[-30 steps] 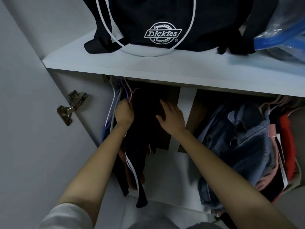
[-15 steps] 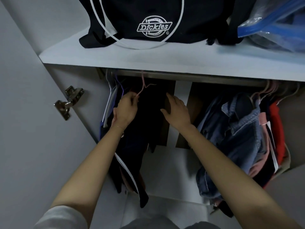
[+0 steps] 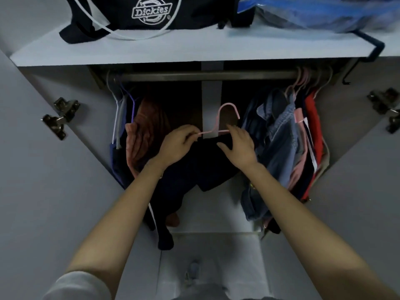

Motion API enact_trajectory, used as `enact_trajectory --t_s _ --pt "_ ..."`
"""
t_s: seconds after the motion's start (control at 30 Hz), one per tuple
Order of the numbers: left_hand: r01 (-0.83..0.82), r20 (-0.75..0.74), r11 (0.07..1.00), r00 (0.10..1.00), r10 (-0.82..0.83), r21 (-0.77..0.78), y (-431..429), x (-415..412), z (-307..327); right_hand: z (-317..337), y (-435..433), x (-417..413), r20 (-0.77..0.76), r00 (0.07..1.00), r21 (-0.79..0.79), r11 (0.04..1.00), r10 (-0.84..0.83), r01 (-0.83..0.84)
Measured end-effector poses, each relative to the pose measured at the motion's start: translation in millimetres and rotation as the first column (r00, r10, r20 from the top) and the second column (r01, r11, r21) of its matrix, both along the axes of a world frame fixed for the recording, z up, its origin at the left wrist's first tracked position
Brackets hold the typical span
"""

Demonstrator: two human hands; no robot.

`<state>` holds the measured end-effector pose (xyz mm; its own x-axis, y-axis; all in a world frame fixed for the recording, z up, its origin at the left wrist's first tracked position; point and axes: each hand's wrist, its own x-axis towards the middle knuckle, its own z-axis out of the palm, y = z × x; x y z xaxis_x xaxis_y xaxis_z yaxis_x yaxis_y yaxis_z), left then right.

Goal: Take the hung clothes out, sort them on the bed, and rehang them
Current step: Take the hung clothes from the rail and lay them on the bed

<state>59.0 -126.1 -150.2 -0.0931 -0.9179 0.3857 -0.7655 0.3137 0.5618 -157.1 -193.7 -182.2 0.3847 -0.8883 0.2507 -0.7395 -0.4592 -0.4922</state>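
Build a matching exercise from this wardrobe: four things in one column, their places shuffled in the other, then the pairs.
Things
1. pink wire hanger
2. black bag with a white logo
3. blue denim jacket
4. rust-brown garment

Places
A. hanging in the right-hand group on the metal rail
B. on the white shelf above the rail
C. hanging in the left-hand group on the rail
D. below the rail, pinched by the left hand

Pairs: 1-D, 2-B, 3-A, 4-C
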Motion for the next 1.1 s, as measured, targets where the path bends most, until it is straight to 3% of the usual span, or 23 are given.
enact_trajectory --t_s 0.1,0.3,0.53,0.7,0.83,0.93,1.1 --pt "0.068 0.022 0.998 0.997 -0.068 -0.009 -5.4 -16.5 0.1 -2.5 11.7 -31.1 0.071 0.994 -0.044 0.995 -0.081 0.085" --pt "0.23 0.071 0.973 0.971 -0.228 -0.02 -26.8 -49.1 -22.5 -6.3 61.4 -82.0 0.154 0.941 0.137 0.95 -0.302 0.282" --pt "0.435 0.162 0.895 0.894 -0.417 -0.102 -27.3 -89.8 -61.3 -11.4 150.8 -92.6 0.085 0.769 0.189 0.768 -0.633 0.612" --pt "0.585 0.218 0.802 0.804 -0.553 -0.122 -1.2 -140.7 -82.9 -11.9 234.0 -105.7 0.05 0.585 0.169 0.584 -0.81 0.794" --pt "0.715 0.12 0.687 0.699 -0.705 -0.132 45.9 -205.6 -89.6 -10.2 306.9 -132.1 0.046 0.412 0.134 0.414 -0.91 0.9" --pt "0.805 0.029 0.583 0.589 -0.807 -0.11 90.5 -264.4 -85.0 -5.1 363.4 -156.2 0.086 0.263 0.144 0.273 -0.961 0.951" --pt "0.917 0.022 0.374 0.381 -0.924 -0.135 189.5 -361.2 -78.3 0.7 475.9 -195.9 0.131 -0.044 0.202 -0.017 -0.99 0.979"
